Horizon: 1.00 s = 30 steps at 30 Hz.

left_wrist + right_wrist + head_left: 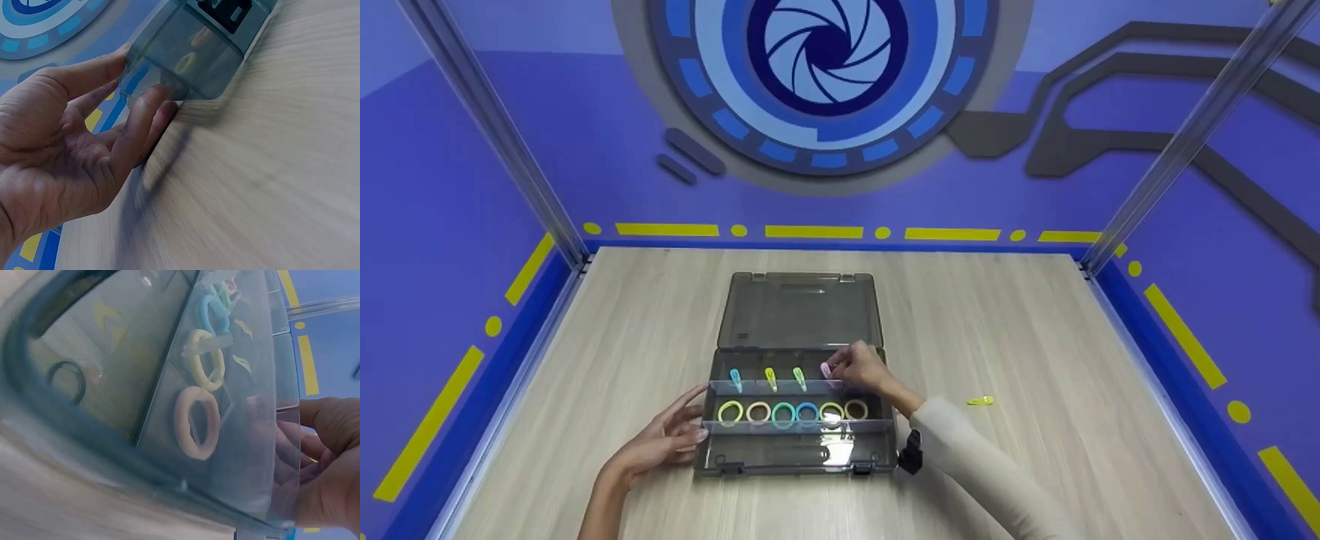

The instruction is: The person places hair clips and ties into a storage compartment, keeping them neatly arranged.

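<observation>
A smoky clear plastic box (780,471) lies on the table with its lid (802,311) folded back. In its middle compartment stand several coloured hair ties, among them a peach one (183,424) near the right wrist camera. Along the rear divider sit a blue hair clip (736,379), a yellow one (770,379) and a green one (799,379). My right hand (861,366) pinches a pink hair clip (826,370) at that divider's right end; its fingertips are partly hidden. With loosely bent fingers, my left hand (656,442) touches the box's left side.
A loose yellow hair clip (981,401) lies on the wooden table (1020,322) right of the box. Metal posts (1170,142) and blue printed walls (585,150) border the table. A black object (911,452) shows beside the right forearm.
</observation>
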Available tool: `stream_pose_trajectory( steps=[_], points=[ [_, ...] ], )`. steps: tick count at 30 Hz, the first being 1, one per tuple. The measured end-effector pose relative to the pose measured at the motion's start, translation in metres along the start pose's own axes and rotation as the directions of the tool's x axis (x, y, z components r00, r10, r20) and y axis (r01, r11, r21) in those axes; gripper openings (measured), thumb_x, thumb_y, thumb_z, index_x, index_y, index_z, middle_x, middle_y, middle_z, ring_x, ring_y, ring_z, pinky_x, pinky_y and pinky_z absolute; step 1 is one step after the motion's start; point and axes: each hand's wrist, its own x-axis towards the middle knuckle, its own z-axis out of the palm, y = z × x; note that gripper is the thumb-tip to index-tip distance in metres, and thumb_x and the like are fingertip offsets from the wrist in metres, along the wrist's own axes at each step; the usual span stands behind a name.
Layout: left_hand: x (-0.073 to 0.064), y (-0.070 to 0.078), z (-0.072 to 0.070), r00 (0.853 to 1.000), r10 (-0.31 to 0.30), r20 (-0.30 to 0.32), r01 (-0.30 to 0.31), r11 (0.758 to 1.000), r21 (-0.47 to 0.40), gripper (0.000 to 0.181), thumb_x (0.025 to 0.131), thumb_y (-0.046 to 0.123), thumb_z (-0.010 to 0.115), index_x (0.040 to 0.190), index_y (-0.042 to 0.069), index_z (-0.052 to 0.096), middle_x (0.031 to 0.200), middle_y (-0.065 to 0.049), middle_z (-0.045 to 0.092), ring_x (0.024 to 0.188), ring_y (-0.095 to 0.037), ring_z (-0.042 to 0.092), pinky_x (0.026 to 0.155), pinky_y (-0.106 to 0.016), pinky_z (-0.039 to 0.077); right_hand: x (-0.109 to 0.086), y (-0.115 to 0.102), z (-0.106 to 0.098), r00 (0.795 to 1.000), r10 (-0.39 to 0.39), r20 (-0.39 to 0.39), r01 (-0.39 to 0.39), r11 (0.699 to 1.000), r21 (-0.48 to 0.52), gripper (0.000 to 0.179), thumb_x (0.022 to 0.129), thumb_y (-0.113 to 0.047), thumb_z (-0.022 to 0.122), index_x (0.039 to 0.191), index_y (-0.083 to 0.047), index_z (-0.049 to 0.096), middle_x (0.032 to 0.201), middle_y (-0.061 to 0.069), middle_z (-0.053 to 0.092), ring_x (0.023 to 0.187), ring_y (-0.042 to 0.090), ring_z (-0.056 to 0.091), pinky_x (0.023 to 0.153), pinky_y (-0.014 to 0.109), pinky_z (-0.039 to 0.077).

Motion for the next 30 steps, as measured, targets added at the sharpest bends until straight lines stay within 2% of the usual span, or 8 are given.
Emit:
stream_pose_trajectory(
  steps=[7, 13, 21, 27, 30],
  points=[
    [-0.002, -0.001, 0.001, 1.000, -0.004, -0.003, 0.004, 1.000, -0.004, 0.088, 0.096, 0.022, 0.071, 0.165, 0.027, 0.017, 0.162, -0.028, 0.024, 0.111, -0.021, 0.054, 0.086, -0.037, 0.055, 0.000, -0.003, 0.007, 0.998, 0.065, -0.014, -0.066, 0.997, -0.035, 0.013, 0.078, 0.007, 0.074, 0.089, 0.003, 0.081, 0.086, 0.016, 0.079, 0.064, 0.006, 0.055, 0.066, 0.027, 0.053],
    [-0.002, -0.003, 0.002, 1.000, -0.007, 0.007, 0.007, 1.000, -0.011, 0.088, 0.097, 0.023, 0.071, 0.165, 0.028, 0.016, 0.162, -0.028, 0.023, 0.111, -0.020, 0.055, 0.085, -0.036, 0.054, -0.002, -0.003, 0.010, 0.994, 0.106, -0.034, -0.107, 0.994, -0.031, 0.010, 0.078, 0.005, 0.076, 0.087, 0.003, 0.081, 0.086, 0.016, 0.079, 0.064, 0.007, 0.057, 0.064, 0.027, 0.052],
    [-0.001, -0.003, 0.000, 0.999, 0.023, 0.030, -0.023, 1.000, -0.015, 0.087, 0.097, 0.021, 0.070, 0.165, 0.026, 0.016, 0.163, -0.030, 0.023, 0.109, -0.019, 0.054, 0.084, -0.036, 0.054, -0.002, -0.003, 0.009, 0.997, 0.062, -0.038, -0.064, 0.996, -0.054, 0.012, 0.078, 0.003, 0.076, 0.089, 0.002, 0.081, 0.087, 0.016, 0.079, 0.067, 0.008, 0.060, 0.068, 0.031, 0.055],
    [0.000, -0.002, -0.001, 0.999, 0.025, 0.022, -0.025, 1.000, -0.008, 0.088, 0.097, 0.024, 0.071, 0.165, 0.026, 0.016, 0.162, -0.030, 0.023, 0.113, -0.020, 0.057, 0.086, -0.037, 0.056, -0.001, -0.001, 0.004, 0.999, 0.004, -0.043, -0.007, 0.996, -0.089, 0.015, 0.077, 0.006, 0.071, 0.088, 0.002, 0.081, 0.086, 0.014, 0.079, 0.068, 0.010, 0.063, 0.069, 0.033, 0.056],
    [0.000, -0.001, -0.002, 0.999, 0.027, 0.022, -0.026, 1.000, -0.002, 0.087, 0.097, 0.024, 0.070, 0.165, 0.026, 0.015, 0.163, -0.030, 0.022, 0.114, -0.021, 0.057, 0.087, -0.037, 0.056, -0.001, 0.000, -0.001, 0.999, -0.007, -0.033, 0.005, 0.998, -0.064, 0.016, 0.079, 0.005, 0.071, 0.091, 0.003, 0.081, 0.084, 0.014, 0.079, 0.066, 0.008, 0.060, 0.068, 0.031, 0.055]
  ],
)
